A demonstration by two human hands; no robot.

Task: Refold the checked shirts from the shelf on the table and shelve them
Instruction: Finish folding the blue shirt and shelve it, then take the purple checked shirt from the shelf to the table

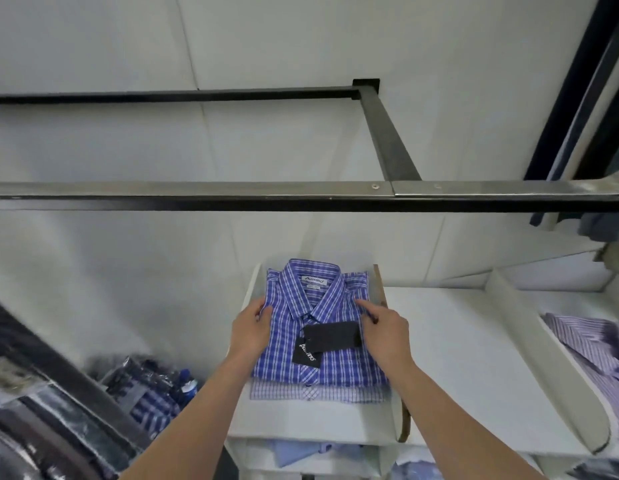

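white shelf (301, 417) under black rail (231, 195); left hand (250, 332), right hand (384, 332) fingers (366, 304) clamp checked shirt (335, 299).

I see a black metal rail (231, 197) crossing a white wall (93, 46), a purple striped shirt (592, 344) at right, and plastic-wrapped garments (145, 386) beside a blue bottle (186, 380) lower left.

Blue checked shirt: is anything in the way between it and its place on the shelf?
Nothing visible. The blue checked shirt already lies in the shelf compartment, on top of a paler checked shirt, with the left hand and the right hand holding its sides.
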